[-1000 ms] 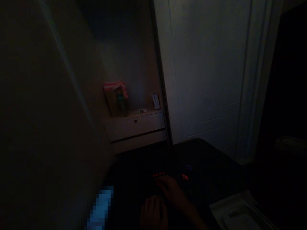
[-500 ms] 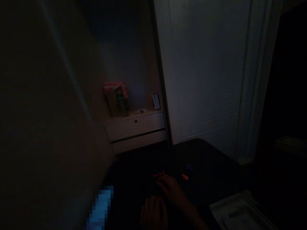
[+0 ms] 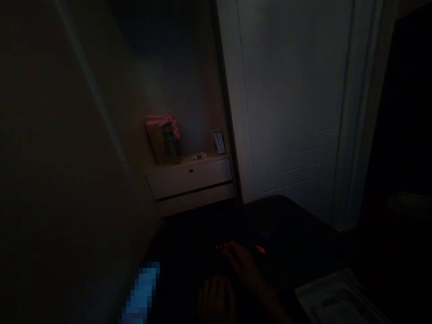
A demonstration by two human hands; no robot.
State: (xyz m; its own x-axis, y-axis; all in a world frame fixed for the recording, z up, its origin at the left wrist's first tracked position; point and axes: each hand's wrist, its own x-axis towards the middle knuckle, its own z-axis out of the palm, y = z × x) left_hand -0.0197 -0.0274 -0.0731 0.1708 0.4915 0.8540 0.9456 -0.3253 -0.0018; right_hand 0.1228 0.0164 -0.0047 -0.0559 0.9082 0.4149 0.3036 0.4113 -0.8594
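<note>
In the dim head view, my left hand (image 3: 216, 299) lies on the dark table near the bottom, its fingers stretched out and holding nothing. My right hand (image 3: 242, 264) reaches in from the lower right, fingers bent down and drawn together. Its fingertips are at the right end of a short row of small red balls (image 3: 221, 246). Whether they pinch or only touch a ball is too dark to tell. Just right of this hand lies an orange-red piece (image 3: 260, 249), with a dark purple lump (image 3: 265, 236) behind it.
A pale, flat package (image 3: 337, 294) lies at the lower right. Past the black table (image 3: 286, 211) are a white door (image 3: 286, 99) and a drawer unit (image 3: 199, 177) bearing a green-banded bottle (image 3: 172, 148) and a red-and-white bag (image 3: 160, 120). A blurred bluish patch (image 3: 141, 292) shows at lower left.
My right hand has shifted slightly forward and right, its fingers now closer to the right end of the red row. The left hand stays where it was.
</note>
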